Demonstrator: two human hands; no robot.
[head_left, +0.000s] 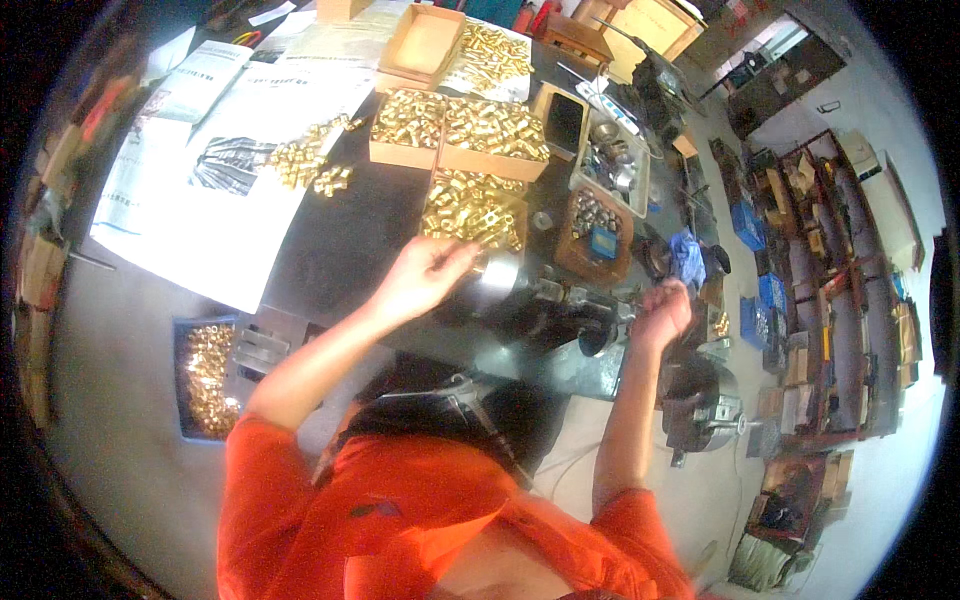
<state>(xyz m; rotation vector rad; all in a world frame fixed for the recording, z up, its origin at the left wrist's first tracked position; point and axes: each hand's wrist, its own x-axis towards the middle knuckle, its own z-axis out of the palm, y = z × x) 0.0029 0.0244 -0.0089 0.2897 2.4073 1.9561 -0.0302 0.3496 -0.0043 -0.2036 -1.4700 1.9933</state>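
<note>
- Head view: left hand (425,275) up against the chuck (497,272) of a small lathe (565,297), fingers bent, tips together at its left side. Any part between them: can't tell, too blurred.
- Right hand (664,314) curled at the lathe's right end, just below a blue rag (687,258). Looks clenched; can't tell what it grips, if anything.
- Lathe sits along the near edge of the bench (335,235), chuck to the left.
- Brass parts: third box (521,222) just beyond the chuck, full. Left box (400,153) and right box (490,164) side by side behind it, also full.
- Open carton (423,48) toward the far edge, beside a brass heap (495,58) on paper.
- Newspaper (225,235) covers the bench's left side, hanging past the near left corner. Loose brass pile (300,160) on its right border.
- Toward the right edge: phone (566,122) in a shallow box, clear tub (636,208) of metal bits, brown tray (580,264) with steel parts plus a blue box (604,243).
- Below the near left corner: blue bin (184,395) of brass parts, metal plate (262,350) next to it.
- Grey machine (700,400) near the right forearm.
</note>
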